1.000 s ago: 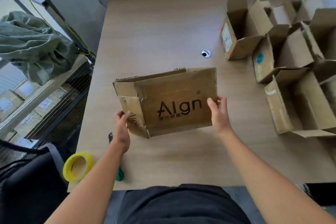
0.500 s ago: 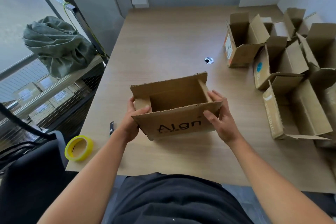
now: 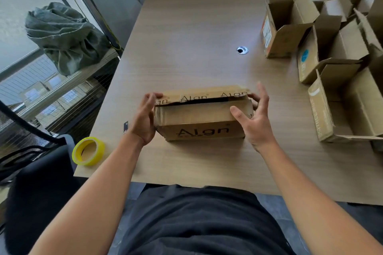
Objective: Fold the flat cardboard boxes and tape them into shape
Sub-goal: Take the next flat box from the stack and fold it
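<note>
A: Box?
B: Box [image 3: 200, 118] sits near-centre on the desk [image 3: 186, 33], top flaps down with a slit between them. Left hand [image 3: 143, 119] flat against its left end. Right hand [image 3: 253, 123] spread, thumb on the near flap.
A: Tape?
B: Yellow tape roll [image 3: 88, 151] at the near-left corner. Open boxes [image 3: 286, 33] on the right.

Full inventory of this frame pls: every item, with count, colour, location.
Algn box: 1, brown, table centre, top flaps folded down with a gap between them.
open boxes: several, brown, along the table's right side; exact count unclear.
tape roll: 1, yellow, table's near-left corner.
small dark object: 1, black, table's left edge.
cable grommet: 1, silver, mid-table.
table: 1, light wood.
sack: 1, green, on a shelf at left.
chair: 1, black, lower left.
left hand: against the box's left end.
right hand: fingers spread, at the box's right end.
</note>
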`<act>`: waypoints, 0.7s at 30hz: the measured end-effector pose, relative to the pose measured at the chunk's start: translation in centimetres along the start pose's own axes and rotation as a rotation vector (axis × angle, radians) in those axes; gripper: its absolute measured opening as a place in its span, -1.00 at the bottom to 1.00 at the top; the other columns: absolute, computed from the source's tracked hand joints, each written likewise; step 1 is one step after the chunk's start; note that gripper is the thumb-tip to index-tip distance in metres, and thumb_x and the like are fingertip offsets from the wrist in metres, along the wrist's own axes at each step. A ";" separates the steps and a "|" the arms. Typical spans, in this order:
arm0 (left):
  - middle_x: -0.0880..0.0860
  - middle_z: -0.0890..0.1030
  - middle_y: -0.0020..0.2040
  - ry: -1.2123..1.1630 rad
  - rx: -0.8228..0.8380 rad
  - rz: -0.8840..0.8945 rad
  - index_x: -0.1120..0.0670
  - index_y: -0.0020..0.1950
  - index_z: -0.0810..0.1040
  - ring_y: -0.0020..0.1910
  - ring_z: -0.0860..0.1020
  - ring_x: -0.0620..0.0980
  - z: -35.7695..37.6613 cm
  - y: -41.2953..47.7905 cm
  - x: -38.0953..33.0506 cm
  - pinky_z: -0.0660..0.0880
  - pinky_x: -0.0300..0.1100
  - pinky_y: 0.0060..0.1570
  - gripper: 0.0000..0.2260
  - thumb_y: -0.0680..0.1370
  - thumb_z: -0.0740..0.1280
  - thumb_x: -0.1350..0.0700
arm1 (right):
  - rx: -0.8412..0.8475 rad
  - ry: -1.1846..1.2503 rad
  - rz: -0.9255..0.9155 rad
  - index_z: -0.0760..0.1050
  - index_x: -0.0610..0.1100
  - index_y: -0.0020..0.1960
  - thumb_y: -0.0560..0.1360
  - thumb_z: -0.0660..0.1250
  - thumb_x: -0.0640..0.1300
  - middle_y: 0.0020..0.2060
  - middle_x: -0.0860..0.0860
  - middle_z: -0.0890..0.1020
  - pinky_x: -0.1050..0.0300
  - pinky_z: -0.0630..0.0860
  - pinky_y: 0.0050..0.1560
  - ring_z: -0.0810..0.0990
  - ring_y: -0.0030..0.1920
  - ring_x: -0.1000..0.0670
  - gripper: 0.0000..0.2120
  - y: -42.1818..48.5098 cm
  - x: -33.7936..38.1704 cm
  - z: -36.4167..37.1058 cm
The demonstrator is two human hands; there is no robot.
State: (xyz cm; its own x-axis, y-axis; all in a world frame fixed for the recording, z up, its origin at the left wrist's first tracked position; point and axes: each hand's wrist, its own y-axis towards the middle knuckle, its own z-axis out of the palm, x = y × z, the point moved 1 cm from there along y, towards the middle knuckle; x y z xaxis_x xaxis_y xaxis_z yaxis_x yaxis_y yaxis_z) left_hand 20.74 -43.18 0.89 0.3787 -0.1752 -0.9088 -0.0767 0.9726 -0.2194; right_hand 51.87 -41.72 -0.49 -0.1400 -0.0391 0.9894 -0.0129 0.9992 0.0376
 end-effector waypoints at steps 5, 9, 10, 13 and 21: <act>0.01 0.58 0.23 0.077 -0.112 -0.037 -0.09 0.37 0.39 0.14 0.61 0.07 0.5 -0.8 1.1 0.62 -0.05 0.00 -0.67 0.66 0.27 0.21 | 0.092 -0.163 0.006 0.39 0.22 0.41 0.53 0.43 0.08 0.25 0.07 0.38 0.23 0.33 0.44 0.40 0.28 0.29 -0.51 -0.1 0.3 -1.3; 0.13 0.55 0.34 0.115 -0.087 -0.345 -0.04 0.52 0.32 0.17 0.60 0.12 0.6 -2.7 1.7 0.63 0.02 -0.10 -0.37 0.50 0.41 -0.14 | 0.154 -0.056 0.279 0.27 0.39 0.46 0.59 0.30 0.14 0.45 0.17 0.25 -0.12 0.27 0.52 0.28 0.50 0.02 -0.52 -0.1 -0.3 -1.9; 0.15 0.56 0.31 0.142 -0.076 -0.396 0.01 0.50 0.37 0.11 0.60 0.10 0.9 -3.1 1.9 0.62 -0.01 -0.15 -0.31 0.44 0.42 -0.21 | 0.174 -0.024 0.356 0.19 0.38 0.52 0.63 0.28 0.10 0.52 0.18 0.19 -0.14 0.18 0.55 0.18 0.55 0.01 -0.48 -0.5 -0.9 -1.8; 0.12 0.61 0.16 0.183 -0.103 -0.428 0.09 0.45 0.42 -0.04 0.63 0.03 1.6 -3.5 2.3 0.61 -0.06 -0.24 -0.19 0.32 0.44 -0.32 | 0.192 0.108 0.516 0.14 0.29 0.57 0.66 0.26 0.08 0.51 0.06 0.38 -0.10 0.17 0.55 0.35 0.48 0.05 -0.45 -2.2 -2.4 -1.5; 0.20 0.55 0.34 0.217 -0.064 -0.474 0.02 0.48 0.38 0.16 0.59 0.14 1.9 -4.0 4.6 0.65 0.14 -0.04 -0.25 0.39 0.38 -0.33 | 0.055 -0.265 0.287 0.04 0.28 0.60 0.67 0.20 0.13 0.40 0.62 0.12 0.41 0.12 0.38 0.10 0.38 0.56 -0.43 -3.9 -2.7 -3.2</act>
State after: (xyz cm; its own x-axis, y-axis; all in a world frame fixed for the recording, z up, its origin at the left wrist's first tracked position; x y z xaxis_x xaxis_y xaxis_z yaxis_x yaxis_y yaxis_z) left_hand 24.57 -47.60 -1.77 0.1865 -0.6276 -0.7559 -0.0020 0.7691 -0.6391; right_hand 55.50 -45.48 -2.82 -0.3959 0.2343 0.8879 0.0120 0.9681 -0.2501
